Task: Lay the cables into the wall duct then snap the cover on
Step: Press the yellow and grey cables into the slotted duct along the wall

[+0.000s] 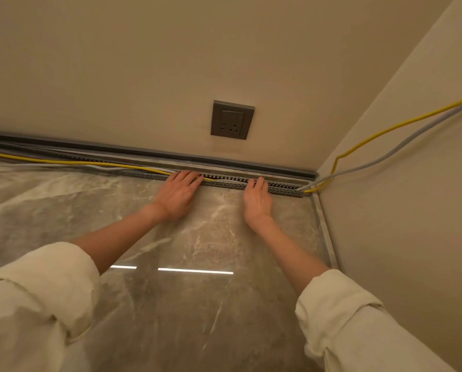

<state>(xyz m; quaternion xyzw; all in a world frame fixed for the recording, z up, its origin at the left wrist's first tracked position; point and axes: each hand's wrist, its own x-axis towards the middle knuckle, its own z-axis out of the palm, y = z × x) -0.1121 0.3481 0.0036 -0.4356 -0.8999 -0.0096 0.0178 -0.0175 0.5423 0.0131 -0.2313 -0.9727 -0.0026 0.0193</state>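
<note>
The duct (278,187) is a grey slotted channel lying on the floor (197,304) along the foot of the far wall (144,76). Its right end stops at the corner with the right wall (412,210). No cover is fitted on the visible run.

The yellow cable (63,161) and the grey cable (385,157) come down the right wall, enter the duct at the corner, and run left. Left of the hands, the yellow cable and pale cables lie loose on the floor just near of the channel.

The left hand (180,193) lies flat, fingers straight and together, with its fingertips on the duct where the yellow cable meets it. It grips nothing.

The right hand (256,198) lies further right, fingers straight, with its fingertips resting on the duct's near edge. It grips nothing.

Both forearms are bare, with cream sleeves (36,291) rolled back.

A dark strip (144,151) runs along the base of the far wall, behind the duct. A grey socket (232,120) sits on the far wall above the hands.
</note>
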